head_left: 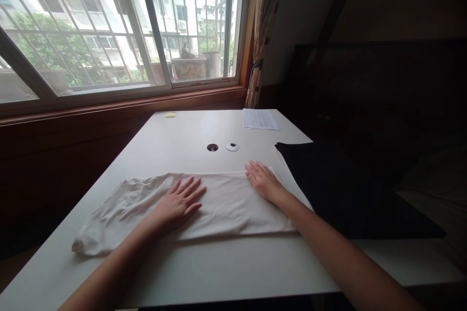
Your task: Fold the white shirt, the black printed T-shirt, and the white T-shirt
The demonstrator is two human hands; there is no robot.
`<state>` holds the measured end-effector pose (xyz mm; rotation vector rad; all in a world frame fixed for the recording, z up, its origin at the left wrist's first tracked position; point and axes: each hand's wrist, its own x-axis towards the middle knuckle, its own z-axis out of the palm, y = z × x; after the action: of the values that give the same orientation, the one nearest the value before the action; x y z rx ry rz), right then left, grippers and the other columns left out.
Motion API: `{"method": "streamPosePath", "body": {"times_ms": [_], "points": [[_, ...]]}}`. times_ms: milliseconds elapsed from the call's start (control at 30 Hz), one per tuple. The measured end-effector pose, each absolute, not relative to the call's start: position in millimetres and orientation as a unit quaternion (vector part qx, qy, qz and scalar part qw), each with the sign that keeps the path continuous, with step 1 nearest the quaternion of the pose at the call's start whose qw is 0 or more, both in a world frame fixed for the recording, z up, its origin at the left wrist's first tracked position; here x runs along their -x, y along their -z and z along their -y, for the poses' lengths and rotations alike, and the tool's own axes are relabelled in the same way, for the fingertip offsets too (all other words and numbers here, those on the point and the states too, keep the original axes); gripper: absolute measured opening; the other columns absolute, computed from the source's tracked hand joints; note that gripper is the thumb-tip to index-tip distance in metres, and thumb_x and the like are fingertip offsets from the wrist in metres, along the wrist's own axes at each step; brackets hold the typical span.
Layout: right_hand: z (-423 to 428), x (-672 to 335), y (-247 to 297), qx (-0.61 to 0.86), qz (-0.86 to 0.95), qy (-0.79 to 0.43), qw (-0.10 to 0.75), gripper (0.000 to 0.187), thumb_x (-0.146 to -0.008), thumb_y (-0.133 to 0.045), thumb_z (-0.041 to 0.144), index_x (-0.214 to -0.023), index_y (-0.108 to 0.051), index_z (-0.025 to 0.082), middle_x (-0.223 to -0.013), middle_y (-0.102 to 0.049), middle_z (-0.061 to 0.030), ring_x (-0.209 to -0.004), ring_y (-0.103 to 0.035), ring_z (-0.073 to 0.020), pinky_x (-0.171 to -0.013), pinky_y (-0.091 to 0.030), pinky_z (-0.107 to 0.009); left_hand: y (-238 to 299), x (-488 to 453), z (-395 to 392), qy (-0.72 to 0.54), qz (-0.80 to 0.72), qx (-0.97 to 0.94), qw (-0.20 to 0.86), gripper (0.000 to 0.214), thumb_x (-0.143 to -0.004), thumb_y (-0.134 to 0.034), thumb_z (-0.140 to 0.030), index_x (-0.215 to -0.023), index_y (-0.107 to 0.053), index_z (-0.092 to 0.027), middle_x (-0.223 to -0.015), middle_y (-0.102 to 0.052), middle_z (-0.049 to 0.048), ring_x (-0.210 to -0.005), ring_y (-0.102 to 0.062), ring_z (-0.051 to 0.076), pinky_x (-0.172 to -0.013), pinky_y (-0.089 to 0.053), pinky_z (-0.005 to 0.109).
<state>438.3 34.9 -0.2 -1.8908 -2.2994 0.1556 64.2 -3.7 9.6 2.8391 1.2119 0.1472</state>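
Observation:
A white garment [226,204], folded into a long strip, lies across the table in front of me. Its left end is bunched and wrinkled, while the middle and right are flatter. My left hand [180,201] rests palm down on its middle, fingers spread. Towards the right end, my right hand [262,181] lies flat on the cloth near the far edge, fingers stretched out and close together. Just right of the white cloth is a black folded cloth [346,189], touched by neither hand.
The white table [189,129] has a round cable hole [212,147] with its white cover [232,146] beside it. Papers [260,119] lie at the far right edge, a yellow note [170,114] at the far left. Beyond stand a barred window [120,29] and a tied curtain [260,34].

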Motion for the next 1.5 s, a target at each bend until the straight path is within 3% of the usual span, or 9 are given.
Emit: {"method": "streamPosePath", "body": {"times_ms": [333,533,733,800,933,1133,1300,1500], "points": [[-42,-451,4,0.663,0.746,-0.021,0.053,0.062,-0.107,-0.021,0.051,-0.160,-0.037,0.022,-0.169,-0.027,-0.0053,-0.157,-0.020,-0.0249,-0.129,-0.012,-0.047,-5,-42,-11,-0.068,-0.517,-0.853,-0.009,0.062,-0.104,-0.032,-0.062,-0.159,-0.036,-0.034,-0.168,-0.029,0.0049,-0.157,-0.022,0.029,-0.126,-0.014,0.057],[-40,-453,4,0.660,0.750,-0.025,0.045,0.063,-0.107,-0.020,0.052,-0.161,-0.035,0.023,-0.171,-0.023,-0.0044,-0.158,-0.018,-0.0247,-0.128,-0.012,-0.050,-7,32,-36,-0.040,-0.592,-0.804,0.037,0.067,-0.104,-0.026,-0.064,-0.162,-0.030,-0.031,-0.169,-0.026,0.0059,-0.158,-0.017,0.031,-0.124,-0.014,0.061],[-39,-458,5,0.663,0.746,-0.030,0.046,0.068,-0.106,-0.019,0.058,-0.162,-0.034,0.023,-0.171,-0.022,-0.0051,-0.158,-0.016,-0.0262,-0.128,-0.013,-0.053,3,114,-49,-0.081,-0.679,-0.727,0.058,0.068,-0.103,-0.021,-0.063,-0.157,-0.042,-0.028,-0.168,-0.030,0.0092,-0.157,-0.020,0.035,-0.121,-0.017,0.068],[-40,-459,6,0.664,0.746,-0.033,0.050,0.068,-0.106,-0.019,0.059,-0.161,-0.034,0.023,-0.171,-0.022,-0.0051,-0.158,-0.016,-0.0263,-0.127,-0.014,-0.053,5,132,-47,-0.121,-0.685,-0.715,0.068,0.073,-0.100,-0.024,-0.069,-0.150,-0.053,-0.024,-0.164,-0.040,0.0124,-0.154,-0.027,0.036,-0.121,-0.022,0.064],[-41,-462,8,0.661,0.747,-0.028,0.061,0.067,-0.106,-0.021,0.059,-0.160,-0.037,0.023,-0.170,-0.026,-0.0058,-0.157,-0.019,-0.0259,-0.127,-0.015,-0.052,-4,147,-37,-0.230,-0.633,-0.731,0.109,0.075,-0.087,-0.045,-0.081,-0.123,-0.071,-0.020,-0.148,-0.057,0.0141,-0.139,-0.051,0.032,-0.118,-0.038,0.044],[-43,-463,8,0.665,0.744,-0.020,0.067,0.062,-0.106,-0.027,0.056,-0.157,-0.043,0.024,-0.168,-0.031,-0.0056,-0.156,-0.024,-0.0251,-0.127,-0.018,-0.049,-19,141,-26,-0.269,-0.623,-0.725,0.116,0.056,-0.086,-0.056,-0.074,-0.098,-0.070,-0.021,-0.114,-0.072,0.0103,-0.111,-0.064,0.027,-0.103,-0.049,0.038],[-44,-463,7,0.664,0.745,-0.016,0.066,0.061,-0.106,-0.029,0.055,-0.156,-0.044,0.023,-0.168,-0.032,-0.0057,-0.155,-0.025,-0.0255,-0.126,-0.019,-0.048,-17,139,-30,-0.300,-0.677,-0.671,0.035,0.038,-0.088,-0.054,-0.057,-0.095,-0.065,-0.022,-0.097,-0.070,0.0053,-0.094,-0.065,0.024,-0.091,-0.050,0.034],[-45,-464,9,0.664,0.745,-0.019,0.069,0.062,-0.105,-0.028,0.056,-0.156,-0.045,0.024,-0.168,-0.032,-0.0048,-0.155,-0.025,-0.0261,-0.126,-0.020,-0.049,-17,138,-31,-0.273,-0.742,-0.612,0.034,0.034,-0.090,-0.053,-0.052,-0.106,-0.068,-0.025,-0.084,-0.068,0.0020,-0.084,-0.066,0.023,-0.077,-0.048,0.030]]}}
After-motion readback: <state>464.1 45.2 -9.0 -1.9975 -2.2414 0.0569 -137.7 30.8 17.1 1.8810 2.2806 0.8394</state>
